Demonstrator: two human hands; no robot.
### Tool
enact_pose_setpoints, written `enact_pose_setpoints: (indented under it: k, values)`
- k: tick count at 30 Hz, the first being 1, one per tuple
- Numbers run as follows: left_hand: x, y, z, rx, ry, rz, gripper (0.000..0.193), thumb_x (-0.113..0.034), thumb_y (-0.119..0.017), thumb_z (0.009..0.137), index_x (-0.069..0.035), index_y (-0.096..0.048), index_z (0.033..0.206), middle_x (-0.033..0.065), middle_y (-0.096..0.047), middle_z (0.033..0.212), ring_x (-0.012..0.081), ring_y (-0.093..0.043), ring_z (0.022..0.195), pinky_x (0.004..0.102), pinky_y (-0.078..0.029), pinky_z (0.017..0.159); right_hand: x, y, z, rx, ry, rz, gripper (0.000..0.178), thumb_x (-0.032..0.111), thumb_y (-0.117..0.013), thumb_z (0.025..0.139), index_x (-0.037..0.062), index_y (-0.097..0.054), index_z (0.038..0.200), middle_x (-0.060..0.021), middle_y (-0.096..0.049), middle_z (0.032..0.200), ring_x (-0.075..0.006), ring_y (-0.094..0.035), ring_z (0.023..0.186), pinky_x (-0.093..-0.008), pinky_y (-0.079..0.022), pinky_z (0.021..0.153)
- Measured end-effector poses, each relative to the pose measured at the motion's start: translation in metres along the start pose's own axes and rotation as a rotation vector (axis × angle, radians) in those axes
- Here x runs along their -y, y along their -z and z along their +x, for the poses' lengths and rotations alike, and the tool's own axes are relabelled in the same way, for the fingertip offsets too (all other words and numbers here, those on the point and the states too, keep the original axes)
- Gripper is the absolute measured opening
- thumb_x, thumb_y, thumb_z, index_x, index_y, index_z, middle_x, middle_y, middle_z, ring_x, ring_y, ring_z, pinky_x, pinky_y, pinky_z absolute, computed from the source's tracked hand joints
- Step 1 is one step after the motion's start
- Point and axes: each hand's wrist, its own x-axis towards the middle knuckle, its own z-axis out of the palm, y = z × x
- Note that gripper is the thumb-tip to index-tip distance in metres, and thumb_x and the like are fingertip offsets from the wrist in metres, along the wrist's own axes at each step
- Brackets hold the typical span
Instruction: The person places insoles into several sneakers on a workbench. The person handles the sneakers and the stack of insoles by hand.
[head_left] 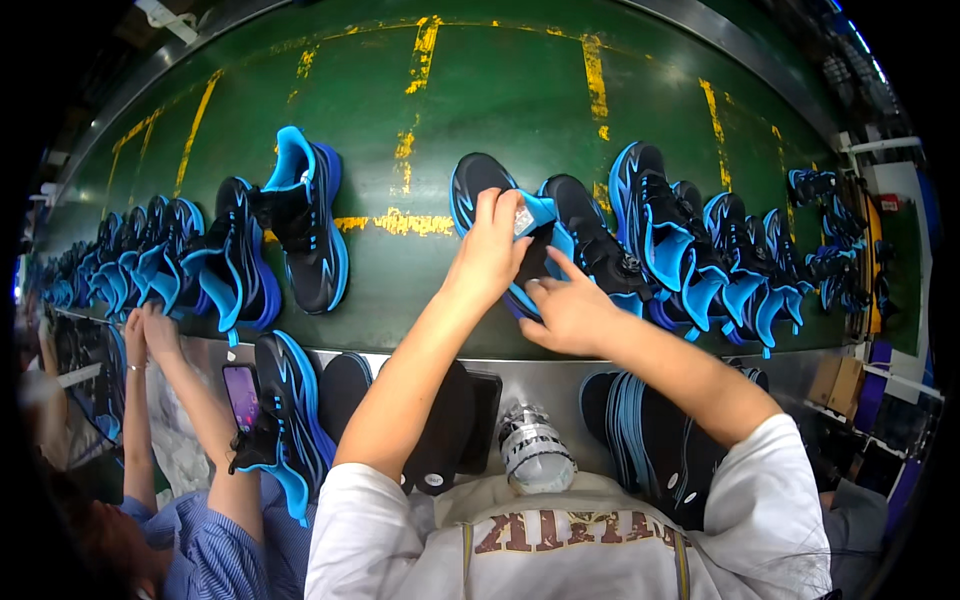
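Observation:
In front of me a black sneaker (480, 178) with bright blue lining lies on the green belt, toe pointing away. My left hand (489, 246) is closed on its blue tongue (538, 210), which is folded back and shows a white label. At the shoe's opening is my right hand (572, 308), its index finger and thumb spread apart at the collar. The inside of the shoe is partly hidden by both hands. Close on the right lies another black sneaker (575, 212), beyond the fingertips of my right hand.
More sneakers (645, 185) line the belt (380, 110) to the right and left. A loose pair (318, 225) sits left of centre. Along the metal edge are black insoles (640, 425), a plastic bottle (537, 455) and a phone (241, 395). A co-worker's hands (152, 330) are at the left.

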Motion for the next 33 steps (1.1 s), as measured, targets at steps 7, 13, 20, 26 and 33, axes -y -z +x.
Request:
enact_pose_setpoints:
  k: [7,13,20,26,33]
  values:
    - [-0.018,-0.001,-0.056,-0.225,-0.16,-0.011,0.02,0.001,-0.067,0.071,-0.001,-0.059,0.089,0.0185,-0.051,0.105,0.0293,-0.058,0.086,0.0335,-0.048,0.074,0.03,-0.055,-0.084,-0.695,-0.074,0.339,0.024,0.008,-0.065,0.073,0.0014,-0.057,0.095,-0.0133,-0.05,0.09,-0.0284,-0.05,0.081,-0.0353,-0.045,0.067]
    - [-0.013,0.014,-0.051,-0.382,-0.361,0.256,0.019,0.006,-0.064,0.07,-0.002,-0.062,0.087,0.0179,-0.058,0.099,0.0288,-0.06,0.086,0.0334,-0.049,0.074,0.046,-0.053,-0.105,-0.643,-0.102,0.458,0.045,0.01,-0.06,0.078,0.0073,-0.047,0.121,-0.0185,-0.041,0.115,-0.0347,-0.047,0.102,-0.0407,-0.041,0.086]
    - [-0.021,0.067,-0.002,-0.574,-0.273,0.695,0.006,-0.002,-0.064,0.074,-0.001,-0.062,0.08,0.0162,-0.05,0.12,0.0282,-0.058,0.093,0.0297,-0.044,0.083,0.037,-0.054,-0.205,-0.967,-0.529,0.527,0.027,0.003,-0.063,0.072,0.003,-0.06,0.099,-0.0124,-0.052,0.093,-0.0261,-0.052,0.083,-0.034,-0.044,0.072]
    - [-0.062,0.05,-0.022,-0.145,0.109,-0.847,0.002,-0.002,-0.05,0.079,-0.004,-0.051,0.08,0.0212,-0.058,0.099,0.019,-0.06,0.072,0.0262,-0.048,0.068,0.02,-0.118,-0.346,-0.47,-1.057,0.521,0.055,0.013,-0.069,0.066,0.0059,-0.047,0.116,-0.02,-0.046,0.11,-0.0384,-0.047,0.102,-0.0406,-0.04,0.087]
    - [-0.077,-0.04,-0.039,0.046,0.237,-0.243,0.027,-0.01,-0.052,0.076,-0.006,-0.048,0.102,0.0027,-0.038,0.047,0.0122,-0.038,0.042,0.0266,-0.031,0.04,0.039,-0.16,-0.387,-0.524,-1.004,0.597,0.067,0.013,-0.066,0.07,0.01,-0.038,0.13,-0.0232,-0.039,0.128,-0.039,-0.04,0.116,-0.0373,-0.037,0.093]
